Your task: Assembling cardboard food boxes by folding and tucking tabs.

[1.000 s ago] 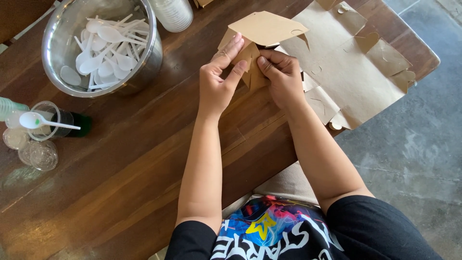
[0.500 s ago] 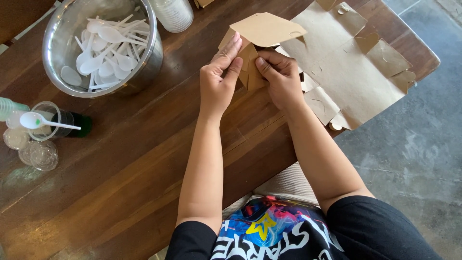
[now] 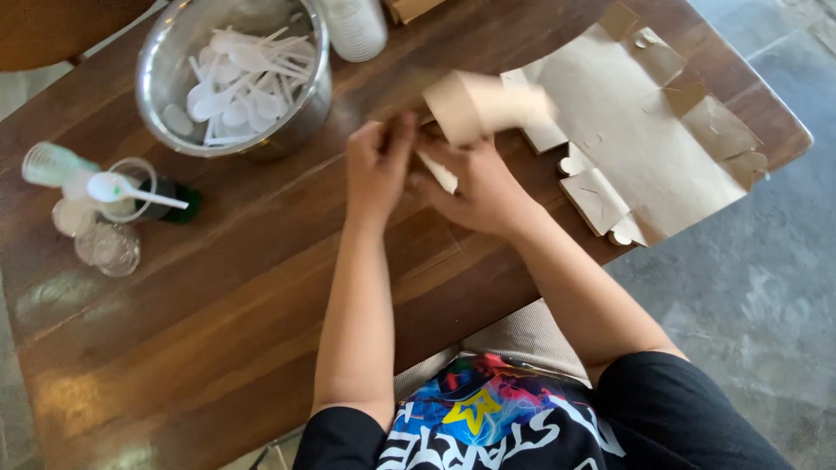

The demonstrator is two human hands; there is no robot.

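Note:
A small brown cardboard box (image 3: 483, 106), partly folded and blurred by motion, is tilted above the wooden table (image 3: 218, 287). My right hand (image 3: 475, 187) grips its lower side, and a pale flap shows between the fingers. My left hand (image 3: 379, 165) presses against the box's left edge with the fingers closed on it. Both hands sit close together near the table's middle, just left of a stack of flat unfolded cardboard box blanks (image 3: 644, 130).
A steel bowl (image 3: 170, 61) holding several white plastic spoons stands at the back left. A stack of white cups (image 3: 357, 26) is behind it. Clear plastic cups with a spoon (image 3: 113, 196) and a dark green bottle (image 3: 178, 204) sit at the left edge. Grey floor lies right.
The box has turned and tipped in my hands, its open flap swinging right. Both hands have shifted slightly toward me and closer together.

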